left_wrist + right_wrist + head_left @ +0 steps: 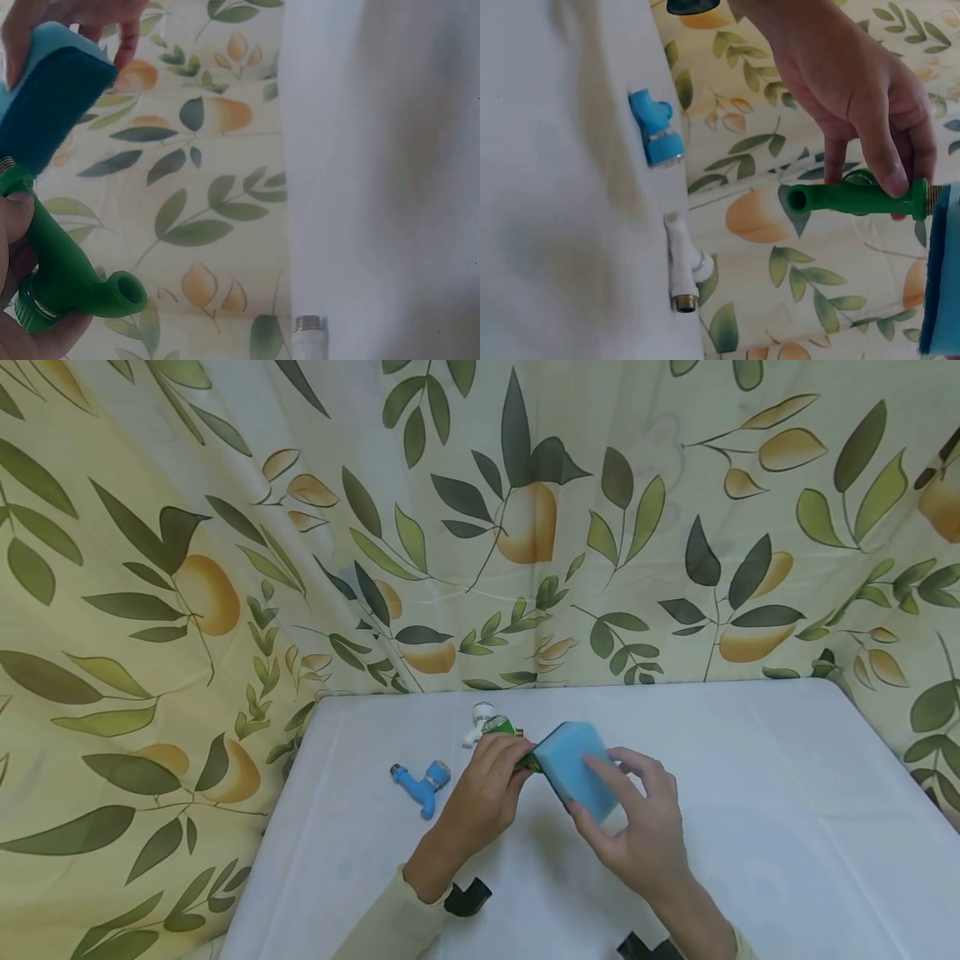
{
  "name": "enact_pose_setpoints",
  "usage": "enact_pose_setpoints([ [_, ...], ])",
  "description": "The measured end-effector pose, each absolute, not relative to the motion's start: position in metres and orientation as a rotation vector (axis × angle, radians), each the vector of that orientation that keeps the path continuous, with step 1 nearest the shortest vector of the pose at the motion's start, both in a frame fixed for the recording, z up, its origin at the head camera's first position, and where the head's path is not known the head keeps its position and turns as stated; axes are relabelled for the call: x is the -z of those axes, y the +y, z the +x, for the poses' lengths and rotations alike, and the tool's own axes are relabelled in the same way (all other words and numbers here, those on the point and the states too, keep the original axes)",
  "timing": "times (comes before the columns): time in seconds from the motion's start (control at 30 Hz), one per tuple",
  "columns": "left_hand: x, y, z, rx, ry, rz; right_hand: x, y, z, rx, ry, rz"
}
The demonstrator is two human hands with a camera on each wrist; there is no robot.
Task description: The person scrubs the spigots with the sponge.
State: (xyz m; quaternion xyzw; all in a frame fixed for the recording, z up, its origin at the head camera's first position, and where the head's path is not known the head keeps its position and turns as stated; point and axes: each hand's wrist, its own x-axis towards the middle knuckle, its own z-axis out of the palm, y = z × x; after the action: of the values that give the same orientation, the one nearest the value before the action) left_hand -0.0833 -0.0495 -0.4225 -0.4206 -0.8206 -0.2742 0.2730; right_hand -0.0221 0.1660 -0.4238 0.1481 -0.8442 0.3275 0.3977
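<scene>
My left hand grips a green plastic tap, seen also as the green tap in the left wrist view, its fingers curled round the body. My right hand holds a blue sponge block against the tap's brass-threaded end; the sponge has a darker blue face on the tap. Both are held above the white table, near its middle.
A blue tap lies on the table left of my hands, and a white tap lies behind them near the far edge. A leaf-and-fruit patterned curtain hangs behind and to the left of the table.
</scene>
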Motion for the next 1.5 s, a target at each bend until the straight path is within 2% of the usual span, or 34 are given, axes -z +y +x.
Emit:
enact_pose_setpoints([
  [0.33, 0.424, -0.049, -0.084, 0.787, -2.221, -1.118, 0.427, 0.168, -0.021, -0.847, -2.172, 0.413],
  [0.6, 0.427, -0.047, -0.084, 0.782, -2.181, -1.148, 0.431, 0.177, -0.025, -0.964, -2.249, 0.248],
  [0.87, 0.428, -0.047, -0.077, 0.629, -2.032, -1.255, 0.412, 0.182, -0.027, -1.092, -2.347, 0.103],
  [1.3, 0.428, -0.056, -0.066, 1.721, -2.013, -1.208, 0.398, 0.189, -0.023, -1.093, -2.381, 0.119],
  [1.5, 0.428, -0.058, -0.069, 1.762, -2.015, -1.237, 0.397, 0.19, -0.021, -1.106, -2.403, 0.132],
])
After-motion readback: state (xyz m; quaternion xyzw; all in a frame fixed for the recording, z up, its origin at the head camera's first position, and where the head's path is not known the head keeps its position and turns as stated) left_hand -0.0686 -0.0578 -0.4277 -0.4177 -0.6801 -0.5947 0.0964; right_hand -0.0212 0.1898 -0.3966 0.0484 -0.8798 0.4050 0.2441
